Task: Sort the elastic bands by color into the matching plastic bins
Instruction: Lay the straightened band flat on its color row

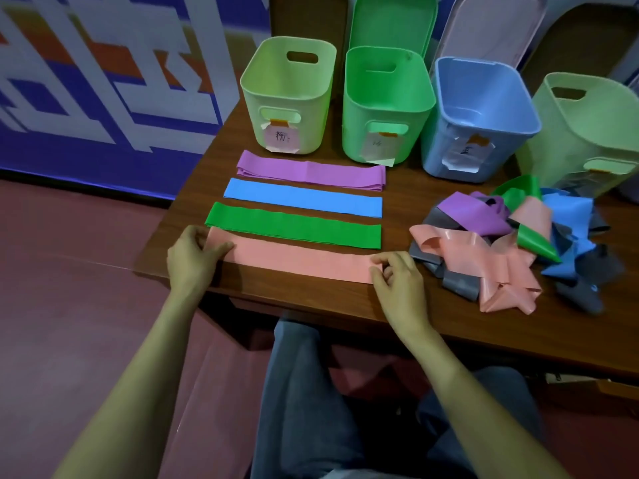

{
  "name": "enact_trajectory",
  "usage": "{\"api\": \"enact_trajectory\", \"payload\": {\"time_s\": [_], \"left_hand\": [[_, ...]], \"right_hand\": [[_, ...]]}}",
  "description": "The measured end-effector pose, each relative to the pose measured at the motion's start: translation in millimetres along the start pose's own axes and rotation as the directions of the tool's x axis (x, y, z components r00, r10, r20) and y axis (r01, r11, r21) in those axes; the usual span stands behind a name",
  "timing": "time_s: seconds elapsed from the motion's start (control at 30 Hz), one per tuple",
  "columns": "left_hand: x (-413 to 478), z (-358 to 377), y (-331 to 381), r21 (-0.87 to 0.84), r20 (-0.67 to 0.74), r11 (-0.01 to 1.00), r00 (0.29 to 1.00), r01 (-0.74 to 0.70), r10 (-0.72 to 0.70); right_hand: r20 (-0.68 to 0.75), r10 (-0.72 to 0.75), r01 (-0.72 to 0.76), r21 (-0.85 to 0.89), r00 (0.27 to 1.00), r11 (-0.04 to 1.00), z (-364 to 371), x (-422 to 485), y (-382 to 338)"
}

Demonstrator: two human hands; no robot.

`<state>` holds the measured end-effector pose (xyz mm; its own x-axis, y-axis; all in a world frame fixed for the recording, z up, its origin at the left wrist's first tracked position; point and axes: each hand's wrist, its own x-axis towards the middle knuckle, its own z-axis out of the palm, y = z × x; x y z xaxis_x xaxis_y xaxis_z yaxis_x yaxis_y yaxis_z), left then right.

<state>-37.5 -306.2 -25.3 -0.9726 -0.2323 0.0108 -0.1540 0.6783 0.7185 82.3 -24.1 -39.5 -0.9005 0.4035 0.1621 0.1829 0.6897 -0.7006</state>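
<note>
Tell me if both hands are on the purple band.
No, the left hand and right hand hold the pink band, not the purple band.

From my station I see both forearms bare, running uncovered to the left hand and right hand. Below the table edge, the legs wear loose blue-grey denim trousers, softly creased over the thighs.

The pink band between the fingers looks like smooth, matt rubber. The pile right of the fingers is glossier. The table under them is polished wood; the bins beyond are smooth plastic.
</note>
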Motion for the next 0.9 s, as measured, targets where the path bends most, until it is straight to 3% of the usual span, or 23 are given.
{"api": "enact_trajectory", "payload": {"time_s": [0.23,0.43,0.53,0.6,0.7,0.9], "left_hand": [[-2,1,4,0.008,0.001,1.000,1.000,0.020,-0.020],[-4,3,2,-0.035,0.020,0.993,0.994,0.108,-0.108],[-7,4,2,0.138,-0.072,0.990,0.997,0.041,-0.031],[-12,7,8,0.306,-0.122,0.950,0.986,-0.067,0.109],[-26,22,19,0.518,-0.008,0.819,0.956,-0.245,0.292],[-46,49,35,0.622,0.054,0.763,0.982,-0.175,0.181]], "right_hand": [[0.045,0.025,-0.020,-0.091,0.999,0.996,-2,3,1],[0.048,0.047,-0.044,-0.069,0.998,0.997,-7,4,2],[0.052,0.018,-0.010,-0.149,0.998,0.989,-8,3,1],[0.038,-0.027,0.036,-0.262,0.999,0.964,-8,2,-1],[0.053,-0.067,0.082,-0.354,0.996,0.932,-8,0,-2],[0.138,-0.086,0.131,-0.367,0.987,0.921,-18,0,-1]]}}
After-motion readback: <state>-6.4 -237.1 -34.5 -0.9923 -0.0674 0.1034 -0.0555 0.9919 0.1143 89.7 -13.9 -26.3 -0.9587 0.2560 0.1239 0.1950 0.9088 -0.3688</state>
